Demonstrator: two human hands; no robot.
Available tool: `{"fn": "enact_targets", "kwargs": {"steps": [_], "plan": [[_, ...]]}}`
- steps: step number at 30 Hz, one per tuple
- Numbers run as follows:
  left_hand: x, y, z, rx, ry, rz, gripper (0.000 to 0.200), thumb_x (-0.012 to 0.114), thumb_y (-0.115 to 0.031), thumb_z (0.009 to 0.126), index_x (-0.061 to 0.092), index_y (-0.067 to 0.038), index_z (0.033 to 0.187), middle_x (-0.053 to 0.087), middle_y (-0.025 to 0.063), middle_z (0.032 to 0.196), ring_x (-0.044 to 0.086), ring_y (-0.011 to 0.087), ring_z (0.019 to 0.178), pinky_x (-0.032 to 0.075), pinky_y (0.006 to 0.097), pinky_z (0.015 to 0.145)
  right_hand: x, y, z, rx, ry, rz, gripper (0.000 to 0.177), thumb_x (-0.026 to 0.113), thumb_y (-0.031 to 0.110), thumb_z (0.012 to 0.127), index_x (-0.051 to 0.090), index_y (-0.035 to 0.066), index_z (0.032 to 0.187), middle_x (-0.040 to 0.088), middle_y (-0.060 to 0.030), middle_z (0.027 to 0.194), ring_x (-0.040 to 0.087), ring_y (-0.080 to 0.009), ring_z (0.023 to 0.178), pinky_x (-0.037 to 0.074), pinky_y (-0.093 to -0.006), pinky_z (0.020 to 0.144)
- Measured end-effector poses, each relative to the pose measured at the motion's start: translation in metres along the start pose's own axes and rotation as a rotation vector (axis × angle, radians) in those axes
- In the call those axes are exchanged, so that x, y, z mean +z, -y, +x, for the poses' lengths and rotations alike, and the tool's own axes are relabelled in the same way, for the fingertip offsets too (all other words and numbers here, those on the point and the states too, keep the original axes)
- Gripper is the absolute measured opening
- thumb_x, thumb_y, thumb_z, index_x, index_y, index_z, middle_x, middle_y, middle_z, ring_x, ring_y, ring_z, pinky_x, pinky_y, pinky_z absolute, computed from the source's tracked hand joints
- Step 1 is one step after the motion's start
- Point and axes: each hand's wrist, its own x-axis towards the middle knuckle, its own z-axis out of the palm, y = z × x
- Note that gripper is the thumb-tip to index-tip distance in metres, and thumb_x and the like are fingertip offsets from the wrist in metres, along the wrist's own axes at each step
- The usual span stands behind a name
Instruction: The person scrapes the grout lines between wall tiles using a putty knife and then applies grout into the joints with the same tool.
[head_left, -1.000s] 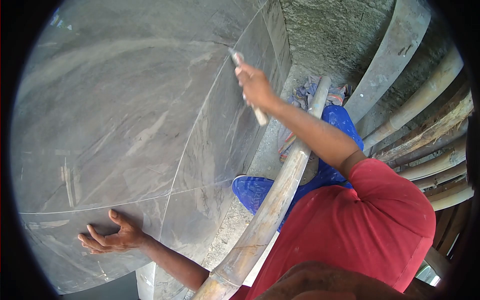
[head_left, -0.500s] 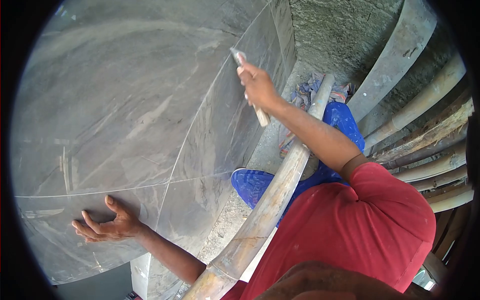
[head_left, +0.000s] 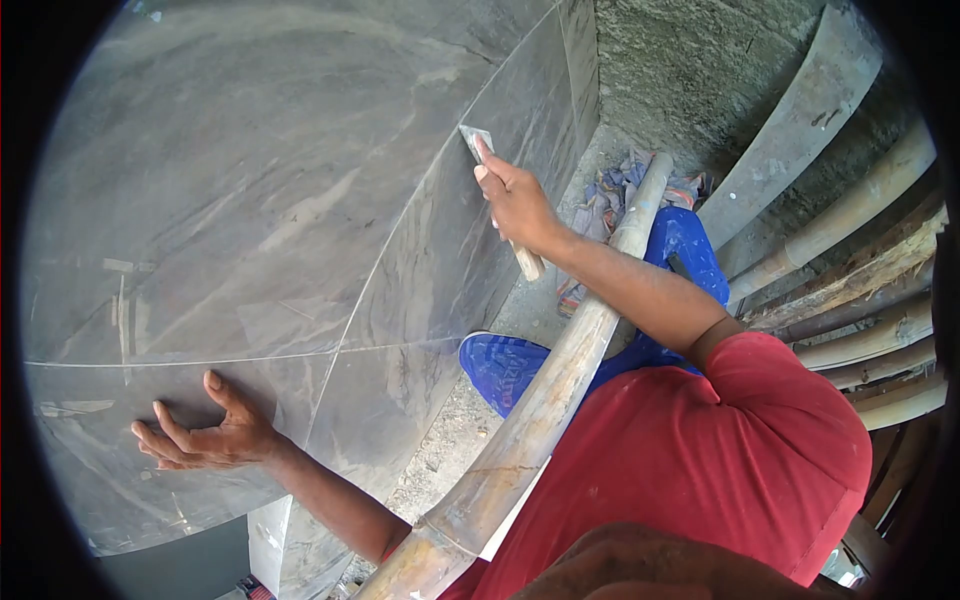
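Note:
My right hand [head_left: 522, 205] is wrapped round the wooden handle of a small scraper [head_left: 530, 262]. The scraper's flat metal blade is at the pale seam [head_left: 405, 212] between the grey tiles. Down at the left, my left hand [head_left: 218, 430] lies with fingers spread on a grey marbled tile [head_left: 250, 200], just below another pale joint line [head_left: 180, 362]. Nothing is in that hand.
A thick bamboo pole [head_left: 515, 450] runs diagonally beside my body and under my right arm. Blue shoes [head_left: 505, 368] rest on the rough floor. Crumpled cloth [head_left: 615, 195] lies near a rough wall [head_left: 690, 70]. More poles [head_left: 850, 220] and a plank [head_left: 790, 120] stand at the right.
The scraper and my right hand have moved slightly down, with the blade along the seam. My left hand appears a little further left and up, as the view has shifted slightly.

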Motion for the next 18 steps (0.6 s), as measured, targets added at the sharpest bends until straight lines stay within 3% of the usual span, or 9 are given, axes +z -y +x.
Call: {"fn": "enact_targets", "kwargs": {"steps": [1, 5, 10, 13, 18], "plan": [[0.001, 0.003, -0.001, 0.005, -0.001, -0.007, 0.066, 0.071, -0.063, 0.089, 0.056, -0.014, 0.130, 0.050, 0.0149, 0.147, 0.049, 0.0408, 0.135, 0.041, 0.0610, 0.105, 0.000, -0.004, -0.005, -0.012, 0.076, -0.009, 0.049, 0.049, 0.027, 0.107, 0.043, 0.019, 0.156, 0.050, 0.0006, 0.065, 0.050, -0.0104, 0.050, 0.049, -0.0316, 0.046], [-0.001, 0.000, 0.000, -0.008, -0.007, -0.024, 0.067, 0.066, -0.066, 0.090, 0.056, -0.013, 0.131, 0.048, 0.0138, 0.149, 0.048, 0.0400, 0.137, 0.036, 0.0635, 0.111, -0.011, 0.014, 0.021, -0.055, -0.090, 0.124, 0.048, 0.050, 0.027, 0.107, 0.045, 0.020, 0.154, 0.051, -0.0008, 0.066, 0.052, -0.0106, 0.052, 0.049, -0.0310, 0.048], [0.003, 0.004, -0.001, -0.005, -0.007, -0.042, 0.068, 0.067, -0.066, 0.089, 0.056, -0.013, 0.131, 0.050, 0.0136, 0.147, 0.048, 0.0394, 0.137, 0.037, 0.0637, 0.110, 0.011, -0.002, -0.007, -0.162, 0.061, -0.108, 0.047, 0.050, 0.025, 0.107, 0.046, 0.020, 0.154, 0.053, -0.0023, 0.070, 0.054, -0.0089, 0.057, 0.048, -0.0283, 0.048], [-0.001, 0.001, 0.000, 0.001, -0.002, -0.021, 0.069, 0.067, -0.066, 0.089, 0.056, -0.013, 0.130, 0.050, 0.0132, 0.146, 0.049, 0.0387, 0.135, 0.039, 0.0625, 0.109, -0.002, 0.009, 0.007, 0.028, -0.022, 0.078, 0.049, 0.051, 0.025, 0.107, 0.045, 0.021, 0.155, 0.052, -0.0016, 0.069, 0.053, -0.0087, 0.056, 0.049, -0.0287, 0.048], [0.002, 0.004, 0.001, 0.019, -0.012, -0.049, 0.067, 0.073, -0.062, 0.086, 0.058, -0.013, 0.129, 0.049, 0.0120, 0.145, 0.049, 0.0390, 0.134, 0.041, 0.0619, 0.105, 0.017, 0.016, -0.019, 0.049, 0.056, 0.049, 0.050, 0.049, 0.024, 0.107, 0.042, 0.019, 0.156, 0.051, -0.0002, 0.071, 0.050, -0.0085, 0.053, 0.048, -0.0280, 0.046]]}}
